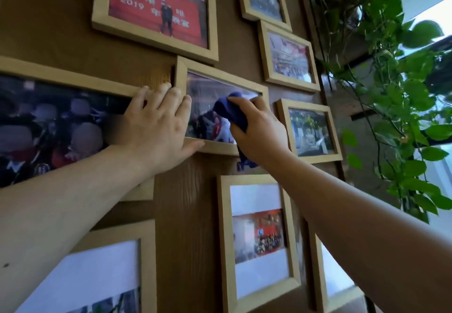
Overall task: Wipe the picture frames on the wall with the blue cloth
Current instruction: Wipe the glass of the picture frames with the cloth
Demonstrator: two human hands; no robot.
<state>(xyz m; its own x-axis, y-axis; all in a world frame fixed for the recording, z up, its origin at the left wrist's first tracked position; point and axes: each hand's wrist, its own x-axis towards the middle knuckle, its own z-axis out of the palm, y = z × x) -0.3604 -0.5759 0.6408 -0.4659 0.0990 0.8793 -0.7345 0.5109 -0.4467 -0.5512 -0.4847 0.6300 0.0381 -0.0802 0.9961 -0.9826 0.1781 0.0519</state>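
Note:
Several light wooden picture frames hang on a brown wood-grain wall. The middle frame (220, 73) holds a glass-covered photo. My right hand (261, 129) grips the blue cloth (231, 112) and presses it against the right part of that glass; a tail of cloth hangs below the frame's lower edge. My left hand (159, 124) lies flat with fingers spread over the frame's left edge, thumb under its bottom rail, and partly covers the large frame (61, 77) to the left.
A frame with a red photo (156, 41) hangs above, smaller frames (288, 82) (310, 158) to the right, and more frames (259, 290) below. A leafy green vine (396, 92) trails down at the right, beside a bright window.

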